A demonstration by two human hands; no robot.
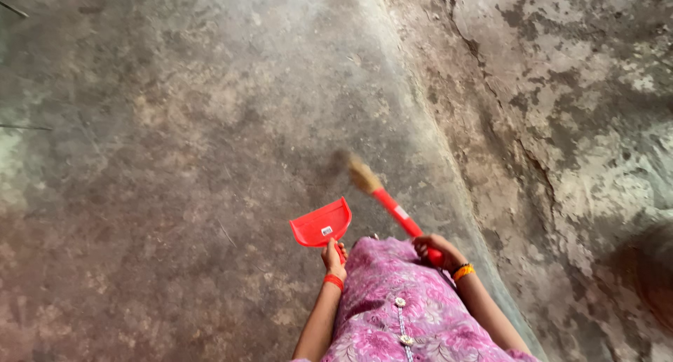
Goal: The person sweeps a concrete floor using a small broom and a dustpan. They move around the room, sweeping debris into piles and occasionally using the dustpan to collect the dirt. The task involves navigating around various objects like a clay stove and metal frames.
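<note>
My left hand (334,256) grips the handle of a red plastic dustpan (322,224), held just above the concrete floor with its open mouth facing away from me. My right hand (433,249) is closed around the red handle of a short broom (392,208). The broom's straw-coloured bristles (359,172) point forward and left, blurred, close to the floor ahead of the dustpan. A red bangle sits on my left wrist and orange-yellow bangles on my right wrist. My pink patterned garment fills the bottom centre.
The floor (175,158) is rough grey-brown concrete, stained and dusty. A worn, patchy wall (575,123) rises on the right, meeting the floor along a slanted edge that runs from top centre to bottom right. A dark blurred shape sits at the right edge.
</note>
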